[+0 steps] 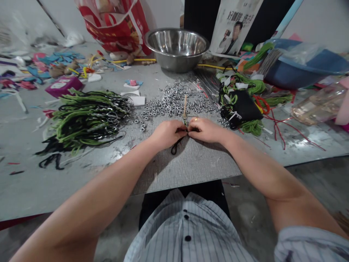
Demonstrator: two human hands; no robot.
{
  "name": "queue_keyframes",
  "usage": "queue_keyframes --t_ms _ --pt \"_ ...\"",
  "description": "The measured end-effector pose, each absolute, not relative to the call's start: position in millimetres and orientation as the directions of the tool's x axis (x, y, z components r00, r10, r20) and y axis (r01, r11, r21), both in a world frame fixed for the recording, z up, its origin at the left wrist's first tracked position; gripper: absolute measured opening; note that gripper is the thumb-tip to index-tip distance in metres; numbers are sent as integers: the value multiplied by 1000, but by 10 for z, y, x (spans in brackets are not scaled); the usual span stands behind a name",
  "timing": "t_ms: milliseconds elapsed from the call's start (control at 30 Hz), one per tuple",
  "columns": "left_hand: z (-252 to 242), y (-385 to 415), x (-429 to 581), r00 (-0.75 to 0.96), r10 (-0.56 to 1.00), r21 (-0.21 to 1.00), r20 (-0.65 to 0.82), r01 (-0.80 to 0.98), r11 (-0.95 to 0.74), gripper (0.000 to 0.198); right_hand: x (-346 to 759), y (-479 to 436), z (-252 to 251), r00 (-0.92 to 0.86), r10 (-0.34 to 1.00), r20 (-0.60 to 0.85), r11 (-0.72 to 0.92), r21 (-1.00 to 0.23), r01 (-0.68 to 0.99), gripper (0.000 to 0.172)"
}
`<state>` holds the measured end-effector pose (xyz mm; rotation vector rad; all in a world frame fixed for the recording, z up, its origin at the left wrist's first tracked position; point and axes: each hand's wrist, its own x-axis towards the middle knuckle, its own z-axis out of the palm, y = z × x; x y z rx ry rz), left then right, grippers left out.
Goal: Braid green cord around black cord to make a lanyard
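Note:
My left hand (169, 134) and my right hand (205, 129) meet at the middle of the table, fingertips pinched close together. Between them runs a thin black cord (173, 150), its looped end lying on the table below my left fingers. A bit of green shows just above the fingertips, at the foot of a slim wooden stick (185, 104). Exactly how the cord and stick join is hidden by my fingers. Beyond my hands spreads a pile of small silver metal nuts (174, 100). To the left lies a thick bundle of green and black cords (84, 120) with metal rings.
A steel bowl (177, 60) stands behind the nuts, beside a red bag (120, 32). At right are green cord coils (251, 125), a black flat item (245, 105), a blue basin (294, 72) and a clear bottle (316, 103). A purple box (63, 86) sits at left.

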<state>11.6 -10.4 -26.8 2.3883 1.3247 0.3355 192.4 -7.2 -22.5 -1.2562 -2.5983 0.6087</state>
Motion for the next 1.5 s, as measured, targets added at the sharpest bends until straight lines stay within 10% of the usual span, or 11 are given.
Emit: queue_keyframes --t_ms 1100,1500 --pt "-294 -103 136 523 852 398 26 776 -489 19 1802 -228 -196 -502 861 -80 492 -116 863 22" --pt "-293 -103 133 530 848 384 20 779 -496 22 1818 -133 -342 -577 811 94 585 -104 804 23"
